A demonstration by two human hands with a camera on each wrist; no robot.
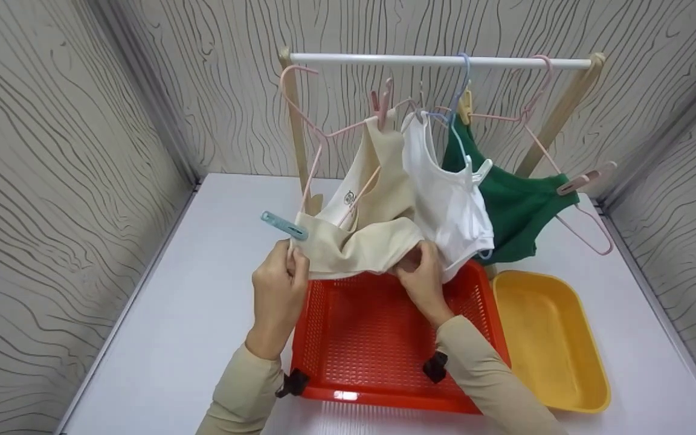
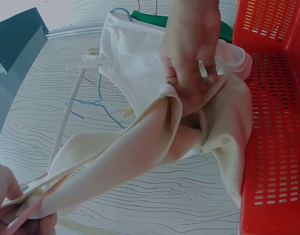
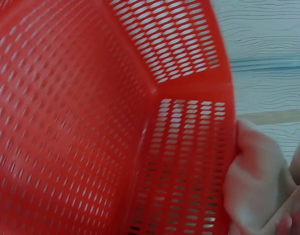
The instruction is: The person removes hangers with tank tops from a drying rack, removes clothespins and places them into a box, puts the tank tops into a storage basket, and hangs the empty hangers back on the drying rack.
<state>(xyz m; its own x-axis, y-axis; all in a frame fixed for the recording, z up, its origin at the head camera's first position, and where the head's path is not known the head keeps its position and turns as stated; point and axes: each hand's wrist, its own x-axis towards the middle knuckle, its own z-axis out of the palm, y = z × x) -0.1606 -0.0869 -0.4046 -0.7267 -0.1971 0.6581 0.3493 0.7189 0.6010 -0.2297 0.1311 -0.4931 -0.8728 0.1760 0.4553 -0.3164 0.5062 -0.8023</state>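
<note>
A beige tank top (image 1: 384, 175) hangs on a pink hanger (image 1: 322, 134), with a pink clothespin (image 1: 385, 104) at its upper strap and a teal clothespin (image 1: 283, 225) at its left corner. Just below the teal clothespin, my left hand (image 1: 281, 290) pinches that corner. In the left wrist view, the hanger's pink bar passes by the left fingers (image 2: 48, 223). My right hand (image 1: 423, 281) pinches the lower hem, with the cloth stretched and folded between both hands. In the right wrist view, beige cloth (image 3: 258, 176) bunches beside the basket wall.
Below the hands stands a red perforated basket (image 1: 396, 400), with a yellow tub (image 1: 592, 368) on its right. A white top (image 1: 438, 187) and a green top (image 1: 508, 202) hang to the right on the rack's white rail (image 1: 378, 58). Wood-patterned walls enclose the white table (image 1: 161, 338).
</note>
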